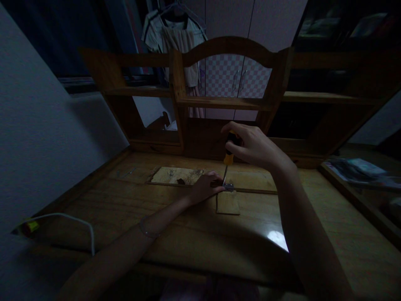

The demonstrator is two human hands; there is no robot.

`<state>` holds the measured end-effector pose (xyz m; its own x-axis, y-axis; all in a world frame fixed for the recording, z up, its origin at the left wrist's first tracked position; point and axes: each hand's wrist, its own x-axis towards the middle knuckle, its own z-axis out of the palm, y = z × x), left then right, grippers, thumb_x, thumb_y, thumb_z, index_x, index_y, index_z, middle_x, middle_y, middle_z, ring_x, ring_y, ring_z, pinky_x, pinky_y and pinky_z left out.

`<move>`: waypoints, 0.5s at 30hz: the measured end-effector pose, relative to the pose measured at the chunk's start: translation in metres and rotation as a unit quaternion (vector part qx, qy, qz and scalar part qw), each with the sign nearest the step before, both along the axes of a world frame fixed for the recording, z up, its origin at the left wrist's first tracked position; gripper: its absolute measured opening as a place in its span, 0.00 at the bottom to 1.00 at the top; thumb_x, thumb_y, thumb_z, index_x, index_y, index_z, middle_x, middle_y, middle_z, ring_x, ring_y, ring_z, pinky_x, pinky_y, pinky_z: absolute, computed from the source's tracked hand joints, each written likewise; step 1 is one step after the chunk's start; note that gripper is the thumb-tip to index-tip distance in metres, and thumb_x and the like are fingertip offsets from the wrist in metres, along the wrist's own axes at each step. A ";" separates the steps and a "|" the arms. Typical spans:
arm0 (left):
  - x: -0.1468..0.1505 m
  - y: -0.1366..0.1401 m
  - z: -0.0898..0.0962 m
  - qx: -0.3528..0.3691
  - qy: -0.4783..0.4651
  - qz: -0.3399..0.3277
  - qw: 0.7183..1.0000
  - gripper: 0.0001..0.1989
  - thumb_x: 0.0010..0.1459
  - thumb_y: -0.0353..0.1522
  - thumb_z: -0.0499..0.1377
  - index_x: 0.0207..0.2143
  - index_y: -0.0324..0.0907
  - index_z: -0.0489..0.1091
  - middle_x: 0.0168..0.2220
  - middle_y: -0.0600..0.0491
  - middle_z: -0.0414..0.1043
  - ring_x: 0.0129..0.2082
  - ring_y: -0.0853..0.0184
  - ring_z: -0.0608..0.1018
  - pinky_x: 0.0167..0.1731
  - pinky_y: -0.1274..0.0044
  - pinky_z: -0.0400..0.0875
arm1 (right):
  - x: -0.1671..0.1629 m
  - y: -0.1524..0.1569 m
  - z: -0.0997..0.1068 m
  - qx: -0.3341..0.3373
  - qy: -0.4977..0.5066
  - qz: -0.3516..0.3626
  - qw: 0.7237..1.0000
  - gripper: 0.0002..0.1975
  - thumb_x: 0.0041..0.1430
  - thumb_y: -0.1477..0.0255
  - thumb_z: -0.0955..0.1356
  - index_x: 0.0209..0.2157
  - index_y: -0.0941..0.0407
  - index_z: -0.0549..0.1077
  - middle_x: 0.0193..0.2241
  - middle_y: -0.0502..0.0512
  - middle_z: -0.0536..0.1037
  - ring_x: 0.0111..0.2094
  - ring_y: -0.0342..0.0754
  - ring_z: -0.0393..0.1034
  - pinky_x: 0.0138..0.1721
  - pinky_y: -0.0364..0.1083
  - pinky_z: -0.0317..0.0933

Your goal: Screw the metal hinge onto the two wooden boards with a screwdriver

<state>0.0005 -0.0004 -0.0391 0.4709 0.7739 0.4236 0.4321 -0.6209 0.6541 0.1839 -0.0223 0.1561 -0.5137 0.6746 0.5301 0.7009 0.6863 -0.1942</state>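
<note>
Desk (120,205) spreads wide past the left hand (202,190); one board's (228,203) edge is near its fingers (214,174); they touch one metal piece (229,187), grip unclear; right hand (250,144) holds one screwdriver (228,159).

Screwdriver (229,158) over fitting (229,187), board (228,205) in frt, shelf unit (223,102) at desk's (194,240) bk, cable (75,219) far L

screwdriver handle (229,159): partly hidden by right fingers (235,149) | metal piece (229,187): details too small
</note>
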 end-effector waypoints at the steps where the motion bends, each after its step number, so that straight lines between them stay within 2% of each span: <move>1: 0.000 0.000 -0.001 -0.003 -0.005 -0.001 1.000 0.09 0.57 0.35 0.67 0.39 0.41 0.76 0.38 0.52 0.75 0.38 0.66 0.77 0.42 0.76 0.70 | 0.000 0.000 0.000 0.001 -0.002 0.003 1.000 0.16 0.60 0.70 0.64 0.49 0.57 0.72 0.41 0.57 0.78 0.35 0.49 0.70 0.39 0.46 0.59; 5: -0.001 0.002 -0.002 -0.007 -0.001 0.001 1.000 0.10 0.57 0.35 0.67 0.39 0.41 0.76 0.38 0.52 0.75 0.38 0.66 0.77 0.40 0.76 0.70 | 0.001 0.003 -0.002 0.008 0.003 0.012 1.000 0.13 0.62 0.69 0.64 0.47 0.56 0.73 0.39 0.56 0.78 0.34 0.48 0.70 0.37 0.45 0.58; 9: -0.001 0.002 -0.001 0.005 0.025 0.007 1.000 0.09 0.57 0.36 0.67 0.39 0.42 0.76 0.38 0.53 0.75 0.39 0.66 0.77 0.41 0.76 0.70 | 0.000 0.004 -0.004 0.017 0.012 -0.023 1.000 0.13 0.64 0.64 0.64 0.46 0.55 0.72 0.37 0.56 0.78 0.34 0.50 0.70 0.36 0.46 0.59; 12: 0.000 0.001 -0.001 0.020 0.029 0.014 0.999 0.09 0.57 0.36 0.67 0.39 0.42 0.76 0.38 0.53 0.75 0.38 0.66 0.77 0.41 0.75 0.69 | -0.001 0.003 -0.004 0.007 0.012 -0.039 0.999 0.17 0.63 0.61 0.65 0.48 0.55 0.71 0.41 0.58 0.79 0.37 0.52 0.71 0.39 0.47 0.60; 15: 0.000 0.000 -0.001 0.031 0.025 0.011 0.999 0.09 0.57 0.35 0.67 0.40 0.43 0.76 0.38 0.53 0.75 0.39 0.66 0.77 0.42 0.75 0.69 | -0.001 0.001 -0.002 -0.008 0.010 -0.039 0.999 0.18 0.62 0.64 0.64 0.51 0.56 0.72 0.47 0.61 0.78 0.42 0.55 0.72 0.43 0.49 0.61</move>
<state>0.0003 0.0000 -0.0401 0.4747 0.7579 0.4474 0.4772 -0.6488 0.5928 0.1832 -0.0211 0.1537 -0.4494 0.7199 0.5290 0.7476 0.6272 -0.2184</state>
